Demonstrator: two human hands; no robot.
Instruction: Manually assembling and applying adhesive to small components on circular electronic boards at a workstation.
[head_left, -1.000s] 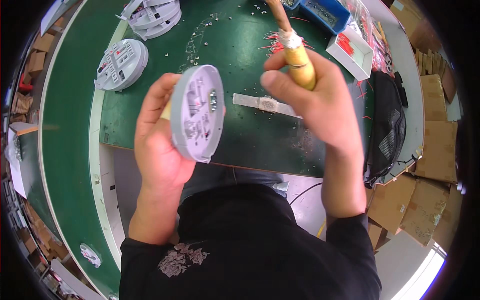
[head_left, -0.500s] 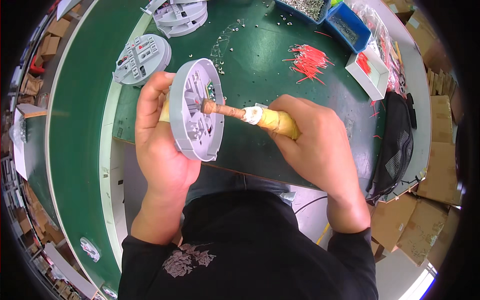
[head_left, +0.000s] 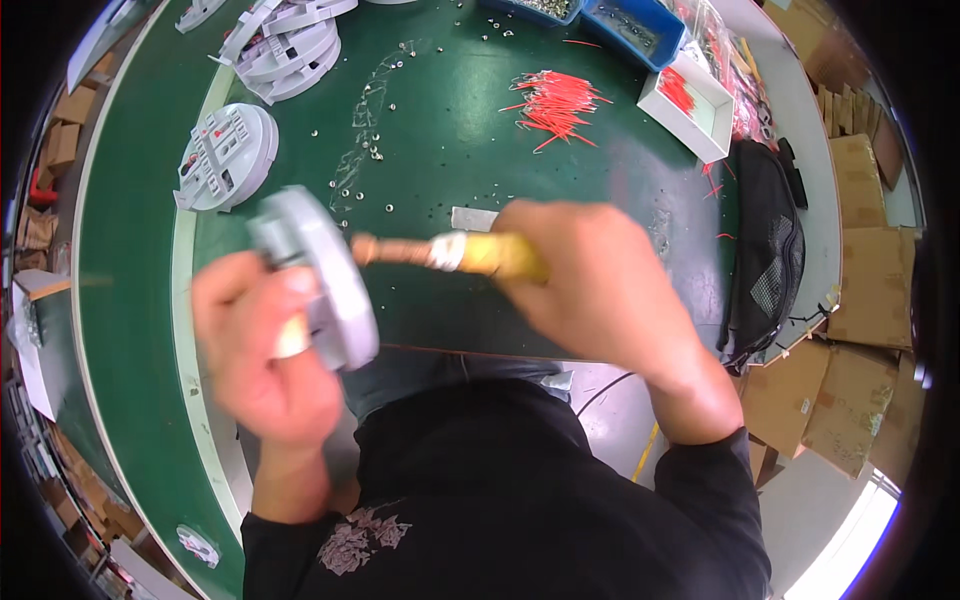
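Note:
My left hand [head_left: 265, 350] is closed around a round grey plastic housing [head_left: 335, 280], smeared by motion. The housing is tipped almost edge-on, so its inside is mostly hidden. A pale yellow wrap shows on a finger of that hand. In my right hand [head_left: 590, 275] is a tool with a yellow-wrapped handle [head_left: 500, 255], a white band and a brown rod ending in a thicker knob. That knob points left at the housing's rim; whether they touch I cannot tell.
Another grey housing [head_left: 228, 155] lies at the left, with a stack of them [head_left: 290, 55] beyond. Red wires [head_left: 560, 105] form a pile. Blue bins [head_left: 640, 30], a white box [head_left: 690, 125] and a black pouch [head_left: 770, 250] stand right. Small nuts [head_left: 375, 153] lie scattered.
The housing has swung from showing its open inside to nearly edge-on, moving left and down with my left hand. The tool's knob has drawn back out of the housing's open side.

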